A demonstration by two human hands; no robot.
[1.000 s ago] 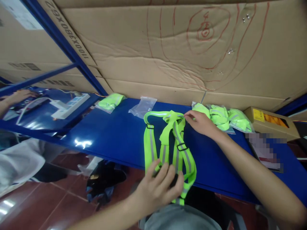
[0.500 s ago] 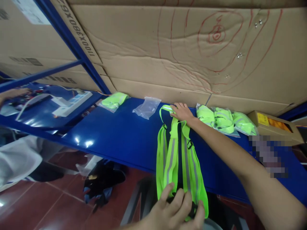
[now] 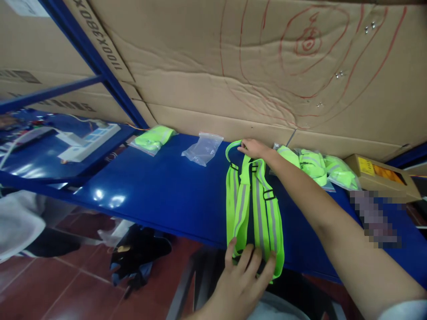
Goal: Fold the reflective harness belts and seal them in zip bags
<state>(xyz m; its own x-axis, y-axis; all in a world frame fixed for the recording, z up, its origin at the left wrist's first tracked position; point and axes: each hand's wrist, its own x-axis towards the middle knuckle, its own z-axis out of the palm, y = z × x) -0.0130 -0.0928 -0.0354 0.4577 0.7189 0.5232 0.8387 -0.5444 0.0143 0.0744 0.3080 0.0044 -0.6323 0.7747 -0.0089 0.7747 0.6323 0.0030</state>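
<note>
A neon yellow-green reflective strap vest (image 3: pixel 243 195), with grey stripes and black buckles, lies lengthwise across the blue table and reaches its front edge. My right hand (image 3: pixel 254 147) is closed on the loop of strap at the far end. At the near end, the curled fingers of my left hand (image 3: pixel 242 275) hold the lower straps; part of a black piece shows beneath them. An empty clear plastic bag (image 3: pixel 203 148) lies left of my right hand. Several bagged neon vests (image 3: pixel 312 165) sit to the right, partly behind my right forearm.
Another bagged neon vest (image 3: pixel 154 138) rests at the back left. A white power strip (image 3: pixel 90 142) lies farther left, past a blue frame post (image 3: pixel 116 95). Cardboard (image 3: pixel 187 80) walls the back. A cardboard box (image 3: pixel 383 178) stands at right. Dark items (image 3: pixel 140 251) lie on the floor.
My left hand has moved slightly away from me with the near end of the vest, and the straps lie closer together. My right hand's fingers, stretched out before, now curl round the loop.
</note>
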